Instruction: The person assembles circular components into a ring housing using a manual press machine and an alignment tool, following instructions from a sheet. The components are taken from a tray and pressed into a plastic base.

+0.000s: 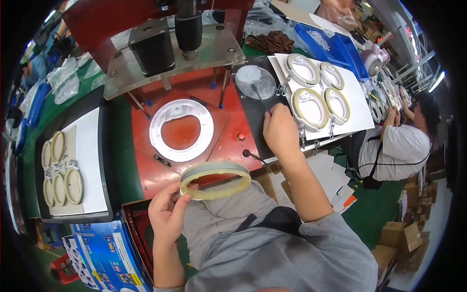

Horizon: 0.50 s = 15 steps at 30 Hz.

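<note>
My left hand (168, 210) is closed on the near-left edge of a pale yellow ring (216, 193) with a grey band, held tilted above my lap in front of the red press base. My right hand (281, 130) grips a thin dark stick (260, 96), perhaps a brush, whose far end reaches into a clear round dish (268, 83) with a white substance in it. A white ring-shaped plastic housing (156, 132) lies flat on the red base (141, 168), under the raised clear plate (119, 78) of the press. Neither hand touches it.
On a white board (357, 112) at the right lie several white housings with yellowish rings. A black tray (104, 180) at the left holds several similar rings. Blue bins (340, 51) stand at the back right. A co-worker (394, 146) sits at the far right.
</note>
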Each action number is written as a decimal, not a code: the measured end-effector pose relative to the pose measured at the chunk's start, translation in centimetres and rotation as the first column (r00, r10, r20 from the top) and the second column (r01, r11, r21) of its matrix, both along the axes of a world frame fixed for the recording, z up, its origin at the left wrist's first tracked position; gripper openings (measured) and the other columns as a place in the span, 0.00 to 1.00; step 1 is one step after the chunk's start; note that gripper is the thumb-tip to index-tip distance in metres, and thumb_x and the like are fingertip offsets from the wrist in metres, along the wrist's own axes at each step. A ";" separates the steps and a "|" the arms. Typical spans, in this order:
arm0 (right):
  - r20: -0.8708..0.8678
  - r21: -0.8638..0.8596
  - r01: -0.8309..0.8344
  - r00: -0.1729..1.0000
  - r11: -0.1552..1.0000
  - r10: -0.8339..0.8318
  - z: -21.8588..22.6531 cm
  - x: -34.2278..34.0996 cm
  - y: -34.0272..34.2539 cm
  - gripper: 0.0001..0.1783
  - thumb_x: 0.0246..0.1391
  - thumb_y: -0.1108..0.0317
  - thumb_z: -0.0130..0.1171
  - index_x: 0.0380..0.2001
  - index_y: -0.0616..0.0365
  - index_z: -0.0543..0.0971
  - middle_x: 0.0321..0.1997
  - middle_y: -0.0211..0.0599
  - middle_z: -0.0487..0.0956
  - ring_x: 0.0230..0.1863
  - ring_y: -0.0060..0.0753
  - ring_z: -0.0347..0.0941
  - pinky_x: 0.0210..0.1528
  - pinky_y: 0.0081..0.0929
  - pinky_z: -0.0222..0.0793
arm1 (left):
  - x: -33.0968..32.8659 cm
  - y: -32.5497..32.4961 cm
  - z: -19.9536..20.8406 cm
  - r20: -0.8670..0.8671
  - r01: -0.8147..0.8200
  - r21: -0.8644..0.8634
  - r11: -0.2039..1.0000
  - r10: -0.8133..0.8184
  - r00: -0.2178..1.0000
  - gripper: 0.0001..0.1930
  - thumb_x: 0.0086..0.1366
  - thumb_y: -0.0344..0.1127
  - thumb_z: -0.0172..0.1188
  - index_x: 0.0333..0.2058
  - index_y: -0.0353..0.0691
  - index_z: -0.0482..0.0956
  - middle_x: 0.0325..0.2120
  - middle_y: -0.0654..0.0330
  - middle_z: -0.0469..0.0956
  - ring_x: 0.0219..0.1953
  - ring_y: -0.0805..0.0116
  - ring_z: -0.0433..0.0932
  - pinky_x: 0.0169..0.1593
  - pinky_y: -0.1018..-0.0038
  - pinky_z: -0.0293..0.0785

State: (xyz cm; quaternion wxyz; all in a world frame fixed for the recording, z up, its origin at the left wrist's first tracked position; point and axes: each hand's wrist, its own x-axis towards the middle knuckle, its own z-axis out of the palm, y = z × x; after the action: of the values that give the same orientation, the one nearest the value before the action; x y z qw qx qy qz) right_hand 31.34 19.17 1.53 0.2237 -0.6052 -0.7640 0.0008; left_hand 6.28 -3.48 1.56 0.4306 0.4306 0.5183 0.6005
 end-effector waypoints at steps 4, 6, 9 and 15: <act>-0.121 0.130 0.037 0.992 0.991 -0.021 1.7 -0.8 1.7 0.10 0.66 0.66 0.57 0.40 0.64 0.75 0.35 0.55 0.83 0.38 0.63 0.81 0.40 0.53 0.77 | -0.1 0.0 -0.2 0.021 0.005 -0.002 1.000 -0.005 1.000 0.16 0.69 0.18 0.60 0.55 0.23 0.77 0.47 0.48 0.84 0.50 0.64 0.84 0.55 0.71 0.80; -0.104 0.150 0.025 0.995 0.988 -0.009 1.8 -0.8 3.3 0.09 0.66 0.66 0.57 0.39 0.63 0.76 0.35 0.55 0.83 0.38 0.62 0.81 0.40 0.53 0.77 | 0.0 0.2 -0.2 0.019 0.013 0.009 1.000 -0.014 1.000 0.16 0.69 0.18 0.60 0.55 0.23 0.77 0.47 0.49 0.84 0.50 0.64 0.84 0.55 0.71 0.80; -0.066 0.202 0.017 0.998 0.979 -0.004 1.1 -0.5 5.4 0.09 0.66 0.66 0.58 0.36 0.62 0.78 0.35 0.54 0.83 0.38 0.61 0.81 0.39 0.53 0.77 | 0.2 0.3 -0.1 0.012 0.003 -0.001 1.000 -0.003 1.000 0.16 0.69 0.18 0.60 0.55 0.22 0.78 0.48 0.49 0.84 0.50 0.64 0.84 0.55 0.71 0.79; -0.047 0.126 0.014 0.999 0.992 -0.009 1.2 -0.8 5.1 0.10 0.64 0.67 0.59 0.34 0.64 0.80 0.34 0.58 0.82 0.38 0.64 0.80 0.42 0.56 0.74 | 0.1 0.0 -0.1 -0.012 -0.025 -0.014 1.000 0.024 1.000 0.17 0.68 0.17 0.59 0.55 0.22 0.78 0.47 0.49 0.85 0.50 0.63 0.84 0.56 0.71 0.79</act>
State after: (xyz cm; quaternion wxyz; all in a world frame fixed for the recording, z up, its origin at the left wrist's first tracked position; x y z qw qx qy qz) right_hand 30.56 24.24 2.69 0.2790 -0.5940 -0.7537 -0.0348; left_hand 6.35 -3.45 1.47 0.4231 0.4247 0.5305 0.5993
